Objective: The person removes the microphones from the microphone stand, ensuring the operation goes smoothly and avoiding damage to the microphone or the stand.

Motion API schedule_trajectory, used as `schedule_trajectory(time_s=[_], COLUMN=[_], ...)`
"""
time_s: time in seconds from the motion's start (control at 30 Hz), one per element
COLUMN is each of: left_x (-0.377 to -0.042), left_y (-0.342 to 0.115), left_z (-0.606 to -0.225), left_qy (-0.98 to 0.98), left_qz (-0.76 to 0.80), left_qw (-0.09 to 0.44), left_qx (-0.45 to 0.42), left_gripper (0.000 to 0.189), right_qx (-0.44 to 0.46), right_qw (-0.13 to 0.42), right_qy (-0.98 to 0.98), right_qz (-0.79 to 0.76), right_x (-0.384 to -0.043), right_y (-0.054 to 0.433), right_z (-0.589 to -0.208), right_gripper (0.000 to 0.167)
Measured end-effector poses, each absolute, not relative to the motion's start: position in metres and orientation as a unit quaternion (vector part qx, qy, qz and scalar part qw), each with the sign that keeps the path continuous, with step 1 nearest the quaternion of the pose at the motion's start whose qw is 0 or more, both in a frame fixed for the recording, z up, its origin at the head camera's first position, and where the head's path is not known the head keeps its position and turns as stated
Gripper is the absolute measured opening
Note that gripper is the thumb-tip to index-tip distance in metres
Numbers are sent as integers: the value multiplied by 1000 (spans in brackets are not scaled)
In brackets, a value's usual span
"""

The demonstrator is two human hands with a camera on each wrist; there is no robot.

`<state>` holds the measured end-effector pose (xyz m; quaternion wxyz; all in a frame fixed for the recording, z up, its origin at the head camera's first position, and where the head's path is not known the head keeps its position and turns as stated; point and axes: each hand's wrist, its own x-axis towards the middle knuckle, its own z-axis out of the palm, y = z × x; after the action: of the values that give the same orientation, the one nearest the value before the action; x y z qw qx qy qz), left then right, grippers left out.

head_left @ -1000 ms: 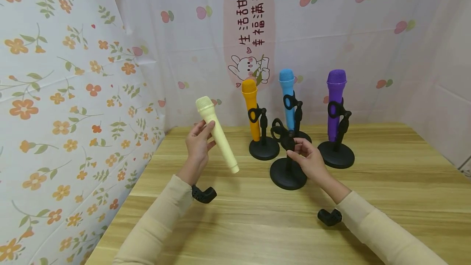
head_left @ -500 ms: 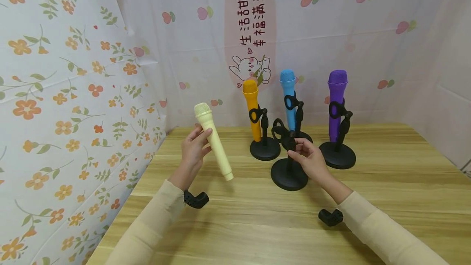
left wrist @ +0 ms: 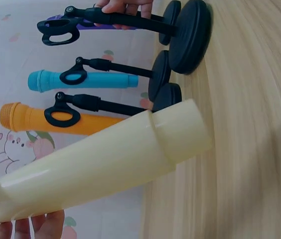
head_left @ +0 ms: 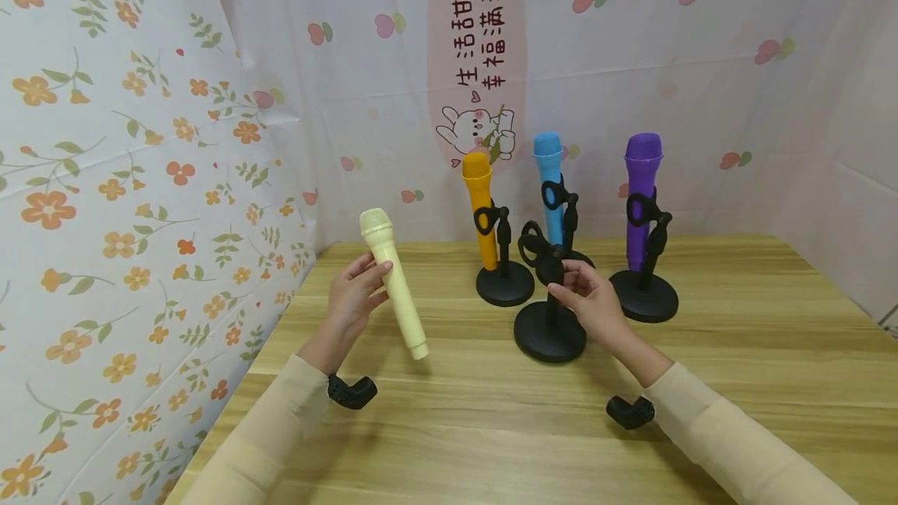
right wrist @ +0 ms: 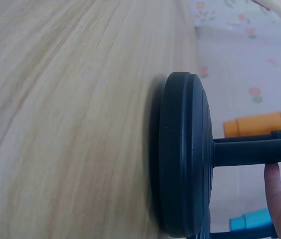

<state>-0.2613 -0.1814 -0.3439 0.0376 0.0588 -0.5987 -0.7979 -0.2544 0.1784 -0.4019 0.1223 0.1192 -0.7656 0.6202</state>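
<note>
My left hand (head_left: 354,296) grips a pale yellow microphone (head_left: 401,298) just under its head. The microphone is held above the table, tilted, with its head up and its tail end toward the lower right. My right hand (head_left: 592,302) pinches the post of a black microphone stand (head_left: 549,340), whose clip at the top holds nothing. In the left wrist view the tail of the yellow microphone (left wrist: 95,162) lies across the foreground. The right wrist view shows the round base (right wrist: 183,154) of the stand and fingers (right wrist: 276,191) at its post.
Behind the held stand, an orange microphone (head_left: 480,209), a blue microphone (head_left: 547,154) and a purple microphone (head_left: 641,178) sit in black stands on the wooden table (head_left: 477,443). A printed cloth (head_left: 365,100) hangs behind and on the left.
My left hand has moved left and down, toward me, with the yellow microphone, which is now a little more upright. The right hand and its stand have stayed nearly in place.
</note>
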Motion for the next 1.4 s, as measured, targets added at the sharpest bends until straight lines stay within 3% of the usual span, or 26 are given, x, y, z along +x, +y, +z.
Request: schedule_trajectory(time_s=[0.4, 1.03, 1.4], left_x=[-256, -239, -228], left_y=[-205, -249, -276], left_z=[-350, -360, -366], left_qy=[-642, -684, -710], left_qz=[-765, -725, -698], left_qw=[-26, -55, -73], left_qx=[47, 57, 63], left_gripper=[55, 62, 67], right_qx=[136, 134, 146], right_qw=[108, 71, 67], right_qy=[-747, -741, -732], right_qz=[642, 654, 662], right_x=[-257, -270, -279], right_y=[160, 115, 90], right_z=[-390, -366, -357], right_gripper=[37, 43, 37])
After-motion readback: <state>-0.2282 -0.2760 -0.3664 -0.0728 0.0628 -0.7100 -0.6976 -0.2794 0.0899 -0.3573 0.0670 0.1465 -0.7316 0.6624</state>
